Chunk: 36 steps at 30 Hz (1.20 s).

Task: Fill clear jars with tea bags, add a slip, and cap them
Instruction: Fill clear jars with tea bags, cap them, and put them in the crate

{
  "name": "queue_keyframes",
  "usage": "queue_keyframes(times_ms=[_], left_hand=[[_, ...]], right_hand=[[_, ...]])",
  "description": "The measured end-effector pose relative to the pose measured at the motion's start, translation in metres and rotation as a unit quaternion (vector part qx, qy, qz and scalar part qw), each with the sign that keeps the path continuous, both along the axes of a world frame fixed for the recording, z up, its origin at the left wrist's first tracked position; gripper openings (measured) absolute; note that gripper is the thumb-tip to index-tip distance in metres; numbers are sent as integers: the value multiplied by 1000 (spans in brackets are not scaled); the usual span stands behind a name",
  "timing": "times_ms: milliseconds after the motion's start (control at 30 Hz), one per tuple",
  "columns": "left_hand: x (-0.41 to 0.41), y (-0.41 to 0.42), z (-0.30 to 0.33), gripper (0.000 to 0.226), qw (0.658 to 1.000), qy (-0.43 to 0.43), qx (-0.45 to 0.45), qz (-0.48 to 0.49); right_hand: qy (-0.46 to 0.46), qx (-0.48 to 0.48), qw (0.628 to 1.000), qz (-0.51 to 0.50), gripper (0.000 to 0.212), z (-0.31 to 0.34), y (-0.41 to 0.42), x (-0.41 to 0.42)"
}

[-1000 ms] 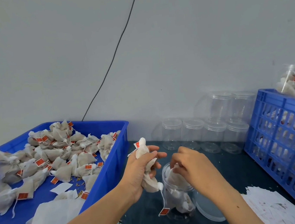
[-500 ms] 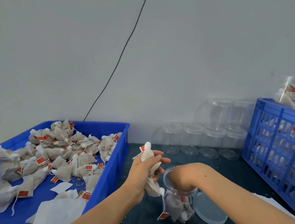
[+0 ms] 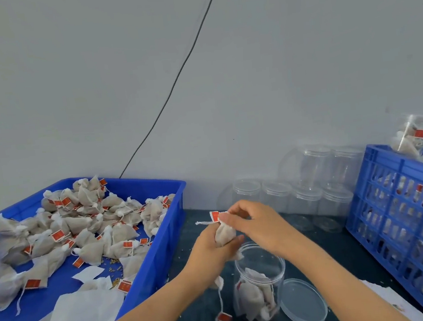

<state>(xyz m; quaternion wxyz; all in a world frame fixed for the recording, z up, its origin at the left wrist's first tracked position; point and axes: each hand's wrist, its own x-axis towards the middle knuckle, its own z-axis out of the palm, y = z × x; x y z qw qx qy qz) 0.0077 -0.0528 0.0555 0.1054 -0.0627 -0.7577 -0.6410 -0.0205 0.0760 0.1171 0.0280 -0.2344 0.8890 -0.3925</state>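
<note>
A clear open jar [image 3: 261, 284] stands on the dark table, partly filled with tea bags. Its clear lid [image 3: 303, 301] lies flat to its right. My left hand [image 3: 213, 252] grips a bunch of tea bags [image 3: 224, 234] just above the jar's left side; one red tag [image 3: 224, 318] dangles on a string below it. My right hand [image 3: 254, 221] pinches the top of the uppermost bag in that bunch, by its red tag. White paper slips [image 3: 395, 305] lie at the lower right.
A blue tray [image 3: 162, 250] heaped with loose tea bags [image 3: 81, 228] sits on the left. Several capped empty jars [image 3: 306, 191] stand against the wall. A blue slatted crate [image 3: 406, 212] holding filled jars stands on the right. A black cable [image 3: 177, 77] runs up the wall.
My right hand came out of the jar and rose to the tea bags held in my left hand, now pinching the top one. The left hand shifted slightly right over the jar.
</note>
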Motion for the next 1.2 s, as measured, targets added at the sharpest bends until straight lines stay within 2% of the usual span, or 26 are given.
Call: queue_keyframes(times_ms=[133,300,467,533,633,733,867,1000,1067,1133,1200], left_hand=[[3,0,1,29,1000,4,-3,-13],[3,-3,2,22,1000,-6,-3,-20],[-2,-11,19,21,990,2,127,61],[-7,-22,38,20,967,6,226,119],[-9,-54,68,16,899,16,407,158],[-3,-88,75,18,857,43,482,178],[1,-120,57,22,852,40,460,245],[-3,-136,30,21,887,-45,318,331],[-6,-138,14,30,899,-105,259,338],[-8,-136,2,37,903,-149,245,321],[-10,-134,2,41,906,-159,236,313]], right_hand=[[66,8,997,-50,17,-12,-12,-5],[124,-89,983,-104,5,-4,6,-11],[106,-94,986,-89,9,4,33,-9],[90,-89,988,-85,10,4,40,-7],[68,-85,991,-79,11,2,48,-4],[66,-55,994,-74,14,-2,51,1],[99,5,993,-71,18,-6,51,5],[116,21,990,-71,19,-8,51,7],[117,35,990,-68,14,-11,50,7],[117,45,990,-62,13,-13,50,7],[114,48,991,-55,14,-13,52,7]])
